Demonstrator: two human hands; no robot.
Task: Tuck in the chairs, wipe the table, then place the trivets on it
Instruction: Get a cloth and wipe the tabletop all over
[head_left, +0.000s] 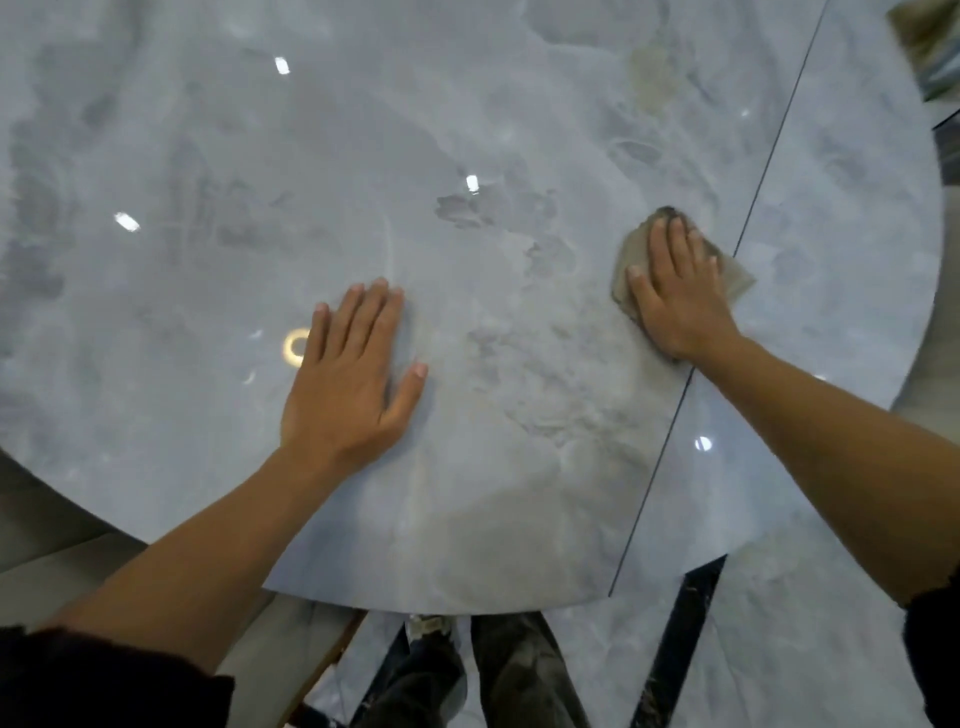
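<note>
A glossy grey marble table (218, 156) with a rounded edge fills most of the head view. My left hand (353, 374) rests flat on it near the middle, fingers straight and spread. My right hand (675, 291) lies flat on a crumpled grey-beige cloth (735, 278), pressing it against the tabletop to the right. The cloth sticks out beyond my fingertips and on both sides of the hand. No trivets or chairs are in view.
A thin dark seam (748, 228) runs diagonally across the tabletop just right of the cloth. The table's near edge (415, 605) curves in front of me, with my legs and the marble floor (779, 649) below it. A blurred object (930, 47) shows at the top right.
</note>
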